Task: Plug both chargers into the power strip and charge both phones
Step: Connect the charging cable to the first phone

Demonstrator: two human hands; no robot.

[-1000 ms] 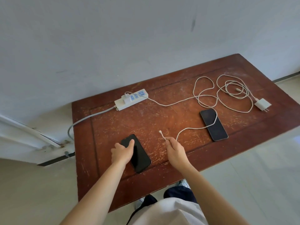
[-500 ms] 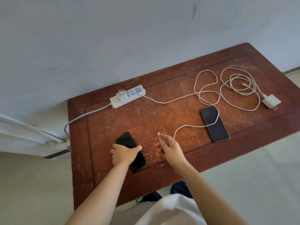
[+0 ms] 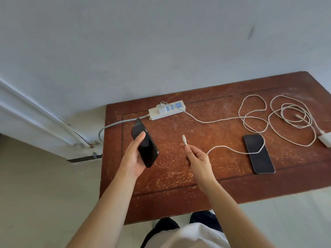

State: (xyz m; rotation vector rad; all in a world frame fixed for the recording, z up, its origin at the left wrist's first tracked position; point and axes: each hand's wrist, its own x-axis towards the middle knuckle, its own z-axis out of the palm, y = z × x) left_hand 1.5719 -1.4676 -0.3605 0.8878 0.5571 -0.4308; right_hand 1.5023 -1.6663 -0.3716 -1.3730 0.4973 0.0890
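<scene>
My left hand (image 3: 134, 156) holds a black phone (image 3: 145, 143) tilted above the brown wooden table (image 3: 179, 192). My right hand (image 3: 198, 159) pinches the white cable connector (image 3: 184, 139), tip pointing up, a short way right of that phone. Its cable (image 3: 222, 119) runs over a second black phone (image 3: 258, 153) lying flat, then back to a white charger (image 3: 161, 107) plugged into the white power strip (image 3: 166, 110). A second white charger (image 3: 325, 139) lies unplugged at the right edge beside its coiled cable (image 3: 293, 116).
The strip's grey cord (image 3: 114, 125) hangs off the table's left edge toward a white door frame (image 3: 35, 111). A grey wall stands right behind the table. My legs show below the table's near edge.
My left hand has lifted the black phone off the table and tilted it up. My right hand has raised the connector. The camera view has shifted left.
</scene>
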